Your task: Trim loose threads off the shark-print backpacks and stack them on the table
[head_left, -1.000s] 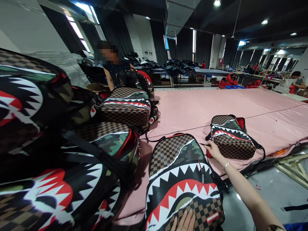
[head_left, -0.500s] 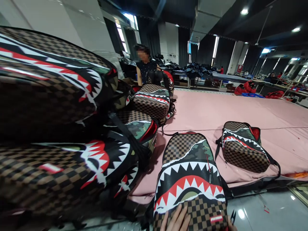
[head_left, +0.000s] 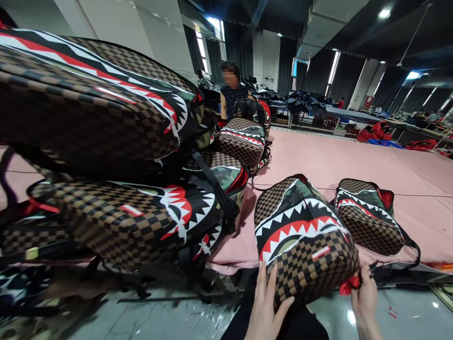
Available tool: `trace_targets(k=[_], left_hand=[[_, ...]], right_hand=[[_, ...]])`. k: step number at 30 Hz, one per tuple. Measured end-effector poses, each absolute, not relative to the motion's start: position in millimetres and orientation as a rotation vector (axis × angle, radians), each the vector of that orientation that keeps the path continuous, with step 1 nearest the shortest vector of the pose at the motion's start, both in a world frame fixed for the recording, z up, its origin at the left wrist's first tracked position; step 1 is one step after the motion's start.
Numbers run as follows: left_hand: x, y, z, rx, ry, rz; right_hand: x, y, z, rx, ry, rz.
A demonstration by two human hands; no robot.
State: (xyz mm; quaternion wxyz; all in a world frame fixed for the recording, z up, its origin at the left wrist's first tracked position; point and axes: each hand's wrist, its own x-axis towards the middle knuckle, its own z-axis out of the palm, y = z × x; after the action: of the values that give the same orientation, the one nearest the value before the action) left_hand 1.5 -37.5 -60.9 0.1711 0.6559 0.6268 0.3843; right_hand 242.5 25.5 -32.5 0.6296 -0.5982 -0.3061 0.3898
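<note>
A checkered backpack (head_left: 307,236) with a shark-mouth print leans tilted at the pink table's near edge, its bottom toward me. My left hand (head_left: 267,302) cups its lower left corner, fingers stretched along the front and thumb at the bottom panel. At the lower right corner, my right hand (head_left: 366,295) is closed, with a small black pointed tool partly showing above the fingers. A crumpled red piece (head_left: 349,285) lies against these fingers; whether they pinch it I cannot tell.
To the left, large backpacks (head_left: 148,222) are stacked up. A smaller backpack (head_left: 371,217) lies on the pink table (head_left: 311,151) at right. Another backpack (head_left: 244,139) stands farther back, near a person (head_left: 233,92). Below the table edge shows a shiny floor (head_left: 170,307).
The backpack has turned and tilted, so its bottom panel now shows. My left hand has moved from its front to the lower left corner; my right hand has come further into view.
</note>
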Motion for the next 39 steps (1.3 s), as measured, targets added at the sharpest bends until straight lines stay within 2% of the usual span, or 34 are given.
trace_targets(k=[2, 5, 7, 10, 13, 17, 24, 31, 39], left_hand=[[13.2, -28.9, -69.0, 1.678, 1.597, 1.096], [30.4, -27.1, -85.7, 1.539, 1.208, 0.8], [35.5, -35.4, -93.5, 1.497, 1.05, 0.634], [24.5, -51.5, -96.6, 1.381, 1.025, 0.586], [-7.9, -58.7, -95.3, 1.199, 1.115, 0.648], [-61.2, -52.8, -96.8, 0.714, 1.32, 0.985], [-106.5, -3.3, -105.5, 0.425, 1.49, 1.475], [-94.5, 52.2, -97.0, 0.471, 1.221, 1.253], [-45.2, 12.2, -33.8, 0.764, 1.021, 1.29]], right_hand=[[230.6, 30.8, 8.3, -1.228, -0.76, 0.662], [192.3, 19.6, 53.5, -1.086, -1.287, 0.593], [164.9, 11.2, 59.1, -0.967, -1.676, 0.625], [142.2, 1.6, 36.2, -0.931, -1.947, 0.707], [149.3, -10.4, 2.0, -1.032, -1.976, 0.785], [183.0, -32.7, -30.4, -1.222, -1.913, 0.934], [204.2, -52.1, -46.8, -1.572, -1.665, 0.98], [191.3, -42.9, -36.7, -1.6, -1.547, 0.972], [174.4, -29.4, -11.1, -1.311, -1.611, 1.008]])
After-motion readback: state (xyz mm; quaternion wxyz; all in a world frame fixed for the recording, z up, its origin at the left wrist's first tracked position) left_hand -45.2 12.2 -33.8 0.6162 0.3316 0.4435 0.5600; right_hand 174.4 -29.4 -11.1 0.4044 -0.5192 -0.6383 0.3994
